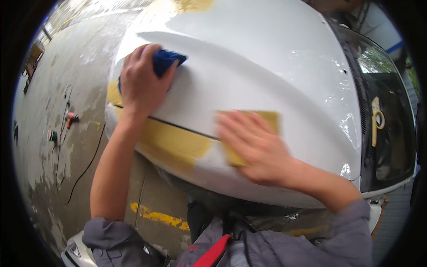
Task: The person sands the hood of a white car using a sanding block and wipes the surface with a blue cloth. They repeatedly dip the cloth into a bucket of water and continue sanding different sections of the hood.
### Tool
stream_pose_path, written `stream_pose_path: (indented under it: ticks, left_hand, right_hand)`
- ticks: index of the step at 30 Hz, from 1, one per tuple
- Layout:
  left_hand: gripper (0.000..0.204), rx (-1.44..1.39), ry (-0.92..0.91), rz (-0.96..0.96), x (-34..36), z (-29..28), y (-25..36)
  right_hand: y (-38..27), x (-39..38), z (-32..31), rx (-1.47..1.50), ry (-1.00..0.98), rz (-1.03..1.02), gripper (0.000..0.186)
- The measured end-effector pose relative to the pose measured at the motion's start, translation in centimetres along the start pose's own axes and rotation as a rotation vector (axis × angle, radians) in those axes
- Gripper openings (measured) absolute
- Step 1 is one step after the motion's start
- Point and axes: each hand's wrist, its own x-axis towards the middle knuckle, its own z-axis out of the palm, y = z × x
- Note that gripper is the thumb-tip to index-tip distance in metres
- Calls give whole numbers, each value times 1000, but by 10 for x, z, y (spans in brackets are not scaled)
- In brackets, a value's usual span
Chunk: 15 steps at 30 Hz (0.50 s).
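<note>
My left hand (141,80) is closed around a crumpled blue cloth (163,62) at the front edge of a white car hood (249,66). Part of the cloth shows between thumb and fingers. Pressed flat on a square, mustard-coloured sheet of sandpaper (269,118), my right hand (255,144) lies over the seam between hood and fender, slightly smeared by motion. Its thumb is hard to make out. Left of the sheet, a dull yellow filler patch (171,142) covers part of the fender (222,178).
More yellow filler (193,4) marks the far hood. On the windshield's base rests a roll of tape (379,120). A red-and-black power tool (71,118), a green can (52,135) and a black cable (86,167) lie on the wet concrete floor to the left.
</note>
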Motion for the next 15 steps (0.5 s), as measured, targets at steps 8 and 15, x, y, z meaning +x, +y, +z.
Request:
stream_pose_path:
  ticks: [8, 15]
  left_hand:
    - [37, -17, -14, 25, -5, 0, 2]
    - [35, 27, -69, -6, -3, 2, 0]
  right_hand:
    - [40, -68, -7, 33, -125, 262, 73]
    - [45, -148, -10, -71, -5, 423, 75]
